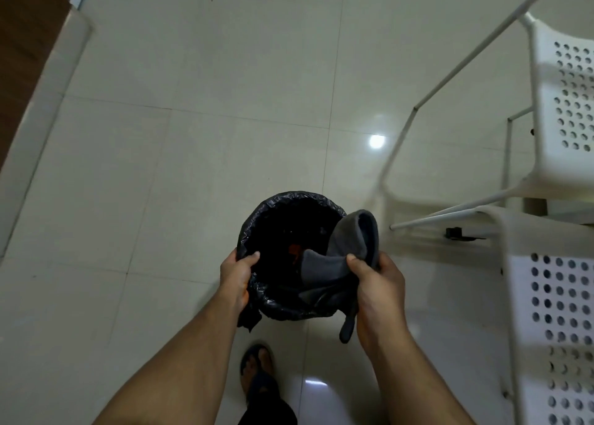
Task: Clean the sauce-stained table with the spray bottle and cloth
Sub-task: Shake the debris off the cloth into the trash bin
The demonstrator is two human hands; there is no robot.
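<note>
Two white perforated chairs (559,312) are standing at the right on the pale tiled floor (193,135), their thin legs reaching toward a round bin (289,254) lined with a black bag (257,212). Inside, the bin is looking dark, with a small orange scrap (294,249) showing near the middle; the rest I cannot tell. The left hand (236,275) is gripping the bag's near-left rim, fingers curled over it. The right hand (376,283) is pinching a grey cloth (345,254) over the bin's right edge, one end drooping below the wrist. A sandalled foot (258,368) is standing beneath.
</note>
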